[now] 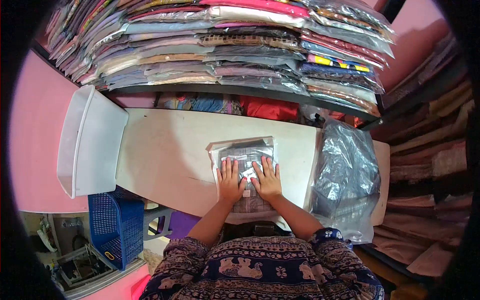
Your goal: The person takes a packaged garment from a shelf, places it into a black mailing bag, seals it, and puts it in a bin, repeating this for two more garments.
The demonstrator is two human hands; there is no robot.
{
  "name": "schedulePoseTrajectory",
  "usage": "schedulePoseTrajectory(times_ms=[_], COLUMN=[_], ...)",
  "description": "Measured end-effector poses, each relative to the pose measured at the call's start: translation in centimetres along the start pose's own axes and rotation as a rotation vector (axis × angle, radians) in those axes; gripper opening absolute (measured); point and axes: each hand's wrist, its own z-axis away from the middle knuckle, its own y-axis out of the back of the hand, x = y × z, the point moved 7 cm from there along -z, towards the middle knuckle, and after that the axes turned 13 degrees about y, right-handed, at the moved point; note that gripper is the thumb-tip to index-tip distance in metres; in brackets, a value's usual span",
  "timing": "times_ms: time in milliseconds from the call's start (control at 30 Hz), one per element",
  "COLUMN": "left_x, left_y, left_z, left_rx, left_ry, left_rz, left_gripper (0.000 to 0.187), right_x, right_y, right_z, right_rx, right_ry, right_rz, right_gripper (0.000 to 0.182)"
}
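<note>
A folded grey checked garment in a clear plastic bag (pixel 245 201) lies flat on the white table (pixel 155 145), close to my body. My left hand (pixel 230 181) rests on its left half, fingers stretched out and pointing away from me. On the right half my right hand (pixel 267 179) lies flat in the same way, fingers spread. Between the two thumbs a small white label (pixel 248 174) with dark writing shows. Both palms press on the plastic, and neither hand grips anything.
To the right lies a larger plastic-wrapped dark bundle (pixel 347 170). A white bin (pixel 92 145) stands at the table's left end, with a blue basket (pixel 117 225) below it. Beyond the table, a shelf holds stacks of bagged folded clothes (pixel 220 50). More folded cloth (pixel 430 170) fills the right side.
</note>
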Motion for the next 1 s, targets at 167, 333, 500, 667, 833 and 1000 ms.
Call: schedulePoseTrajectory(times_ms=[167,333,500,667,833,1000], left_x=[-0.5,-0.6,-2.2,-2.7,-2.9,-2.9], left_y=[-0.4,1.2,0.0,1.8,1.2,0.7], left_z=[0.1,5.5,12.2,14.3,14.3,13.3], left_rx=[0.023,0.024,-0.138,-0.094,-0.082,-0.154], left_ry=[-0.020,-0.099,-0.249,-0.271,-0.230,-0.110], left_rz=[-0.021,0.048,-0.081,-0.036,-0.065,-0.098], left_gripper=[0.077,0.077,0.071,0.067,0.067,0.067], right_x=[0.3,-1.2,-2.1,-0.5,3.1,8.3], right_y=[1.5,10.2,6.8,7.6,14.1,15.9], right_z=[0.5,8.6,24.5,34.4,35.9,35.6], right_rx=[-0.019,0.352,0.391,0.548,0.713,0.511], right_ry=[0.022,-0.104,-0.490,-0.751,-0.700,-0.608], right_rz=[-0.155,-0.511,-0.756,-0.461,0.009,0.200], right_gripper=[0.056,0.033,0.015,0.013,0.010,0.027])
